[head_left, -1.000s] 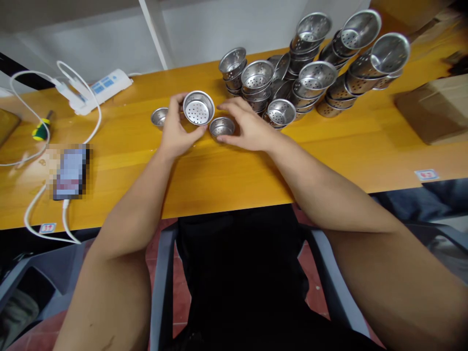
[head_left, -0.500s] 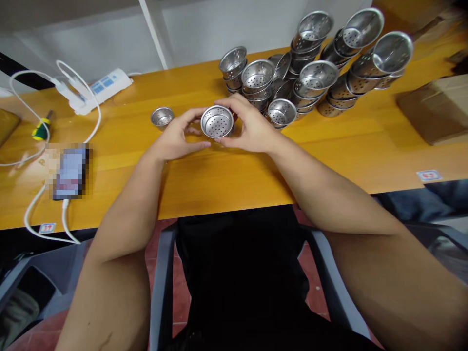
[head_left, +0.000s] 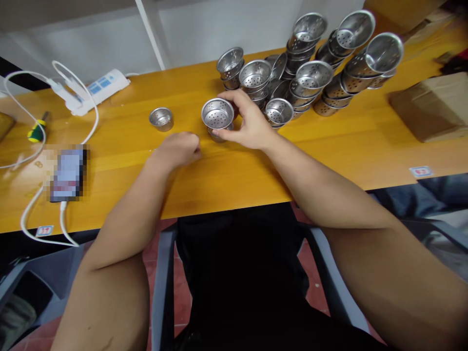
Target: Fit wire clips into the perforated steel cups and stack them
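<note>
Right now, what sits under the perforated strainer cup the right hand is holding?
Under the perforated strainer cup a smaller metal cup shows on the table. The right hand hides part of it, so whether they are fully nested cannot be told.

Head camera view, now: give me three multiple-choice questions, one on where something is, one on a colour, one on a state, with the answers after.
1. Where does the small plain metal cup stand?
A. On the tabletop, apart from both hands
B. Inside the cardboard box
C. On the phone

2. What colour is the tabletop?
A. White
B. Orange-yellow wood
C. Black

3. What is the right hand doing?
A. Lying flat and empty
B. Pressing the power strip
C. Gripping the perforated strainer cup

Answers: 1 A, the cup sits alone on bare wood to the left of the left hand. 2 B, the wood grain shows orange-yellow all along the table. 3 C, its fingers wrap the cup's side while the left hand rests curled on the table, nothing visible in it.
</note>
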Demonstrator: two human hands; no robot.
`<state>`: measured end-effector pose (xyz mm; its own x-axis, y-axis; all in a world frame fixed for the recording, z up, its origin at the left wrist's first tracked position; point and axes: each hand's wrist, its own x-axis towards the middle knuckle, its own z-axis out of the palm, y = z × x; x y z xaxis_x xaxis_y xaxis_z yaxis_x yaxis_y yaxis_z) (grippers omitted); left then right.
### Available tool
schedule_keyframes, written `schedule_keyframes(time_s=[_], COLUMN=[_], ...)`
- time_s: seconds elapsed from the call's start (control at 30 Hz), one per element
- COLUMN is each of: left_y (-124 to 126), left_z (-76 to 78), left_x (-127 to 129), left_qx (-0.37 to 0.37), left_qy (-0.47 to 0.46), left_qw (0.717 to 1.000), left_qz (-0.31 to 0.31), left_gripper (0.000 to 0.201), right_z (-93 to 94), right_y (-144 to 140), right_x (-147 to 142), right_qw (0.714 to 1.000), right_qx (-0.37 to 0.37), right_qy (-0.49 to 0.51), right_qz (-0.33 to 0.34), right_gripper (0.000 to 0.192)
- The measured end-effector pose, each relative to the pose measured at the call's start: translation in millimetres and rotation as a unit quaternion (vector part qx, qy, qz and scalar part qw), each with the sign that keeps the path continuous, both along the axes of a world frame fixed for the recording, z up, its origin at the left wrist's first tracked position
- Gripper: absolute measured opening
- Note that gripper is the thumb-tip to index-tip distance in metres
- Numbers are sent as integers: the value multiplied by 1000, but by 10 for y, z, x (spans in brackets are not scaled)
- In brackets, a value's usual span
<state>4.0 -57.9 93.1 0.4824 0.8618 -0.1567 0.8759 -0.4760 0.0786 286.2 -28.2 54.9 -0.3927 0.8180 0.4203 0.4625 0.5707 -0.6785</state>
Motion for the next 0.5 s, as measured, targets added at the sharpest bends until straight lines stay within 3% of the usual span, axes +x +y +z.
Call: schedule_keyframes(time_s=[0.13, 0.23, 0.37, 0.5], left_y=[-159, -142, 92, 293], left_z=[62, 54, 21, 11], left_x=[234, 220, -157, -537], left_qx=[-28, -26, 27, 18], left_qy=[63, 16, -129, -176], left_qw=[996, 995, 989, 982], left_qz=[-50, -92, -65, -71], left_gripper=[31, 33, 25, 15], right_z=[-10, -1, -1, -17], right_y=[10, 11, 23, 38], right_x=[8, 26, 38, 30], right_qw=[1000, 1000, 1000, 1000], right_qx=[10, 14, 10, 11], right_qy=[14, 14, 6, 7], right_qz=[4, 0, -11, -9], right_gripper=[112, 112, 117, 118])
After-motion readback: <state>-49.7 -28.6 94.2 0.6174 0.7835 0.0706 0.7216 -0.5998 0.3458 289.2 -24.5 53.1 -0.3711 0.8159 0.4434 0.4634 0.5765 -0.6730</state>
